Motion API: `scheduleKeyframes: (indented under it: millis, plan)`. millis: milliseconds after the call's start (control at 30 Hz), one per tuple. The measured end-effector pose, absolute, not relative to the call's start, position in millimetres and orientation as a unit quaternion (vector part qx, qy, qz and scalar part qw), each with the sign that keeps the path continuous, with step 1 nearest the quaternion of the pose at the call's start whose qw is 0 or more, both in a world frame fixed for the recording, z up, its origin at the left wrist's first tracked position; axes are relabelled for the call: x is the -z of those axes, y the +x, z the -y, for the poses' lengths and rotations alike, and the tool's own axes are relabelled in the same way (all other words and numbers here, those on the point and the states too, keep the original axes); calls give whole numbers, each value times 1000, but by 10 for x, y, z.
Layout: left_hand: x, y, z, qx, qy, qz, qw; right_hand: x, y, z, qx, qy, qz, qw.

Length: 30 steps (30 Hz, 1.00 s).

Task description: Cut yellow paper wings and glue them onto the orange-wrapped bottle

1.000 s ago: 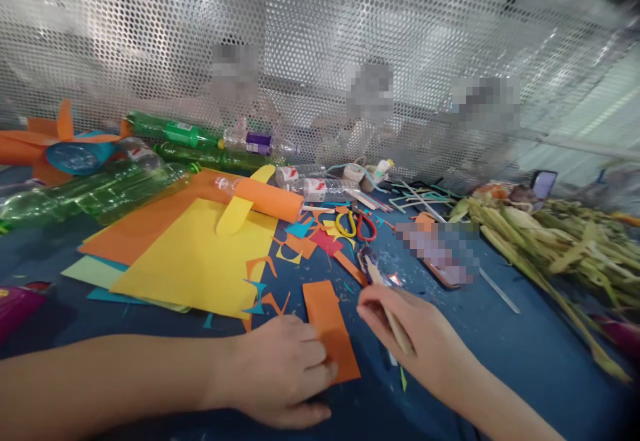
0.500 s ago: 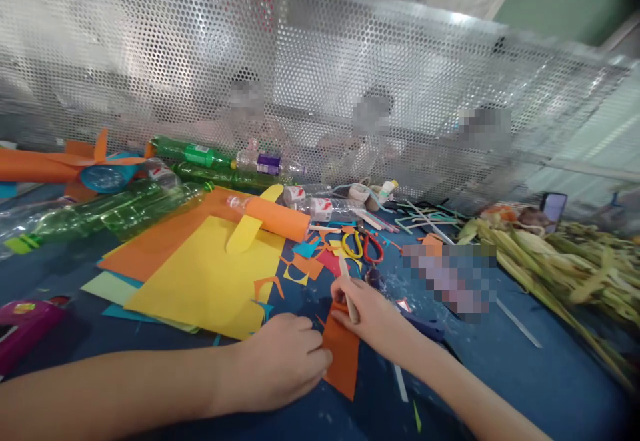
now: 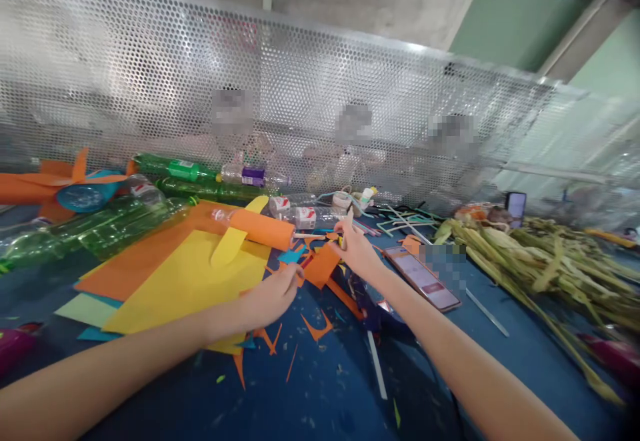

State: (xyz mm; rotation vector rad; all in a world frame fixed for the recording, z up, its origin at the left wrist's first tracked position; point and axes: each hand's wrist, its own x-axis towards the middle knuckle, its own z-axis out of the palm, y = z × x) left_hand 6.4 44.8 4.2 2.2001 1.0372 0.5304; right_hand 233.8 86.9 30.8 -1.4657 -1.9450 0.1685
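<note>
My right hand [image 3: 361, 254] is closed around a slim pale pen [image 3: 351, 213] whose dark end points up. The same hand touches an orange paper piece [image 3: 321, 266], tilted over the scraps. To its left is my left hand [image 3: 273, 294], palm down, fingers curled together by small orange scraps; whether they hold anything is hidden. Behind the hands lies a clear bottle wrapped in orange paper [image 3: 265, 227], with a yellow paper strip [image 3: 229, 246] across it. It rests partly on yellow sheets [image 3: 175, 287].
Green bottles [image 3: 115, 217] lie at the left near an orange and blue paper model [image 3: 75, 184]. A phone [image 3: 424, 279] lies to the right of my right hand, with corn husks [image 3: 525, 261] beyond. Straws and more bottles lie along the perforated metal screen [image 3: 300, 81].
Both hands have moved forward, away from me. The orange piece has gone with my right hand and changed its tilt. My left hand is now apart from it. The view has shifted.
</note>
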Motion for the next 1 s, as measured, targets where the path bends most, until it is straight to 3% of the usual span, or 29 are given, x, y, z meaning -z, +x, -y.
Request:
scheduleKeyframes:
  millis: [133, 167, 233, 333, 1000]
  plan:
    - [-25, 39, -595, -217, 822, -373, 371, -418, 2257, -732, -82, -557, 732, 383]
    - [-26, 20, -609, -229, 812, -361, 397, -439, 2219, -636, -124, -541, 738, 383]
    - [-37, -21, -615, -247, 790, -345, 441, -471, 2141, -425, -340, -465, 706, 412]
    - [-56, -58, -598, -253, 771, -354, 464, -500, 2059, -169, -453, -427, 654, 430]
    - [-128, -81, -325, -328, 798, -338, 375, -345, 1983, -14, -554, -433, 608, 370]
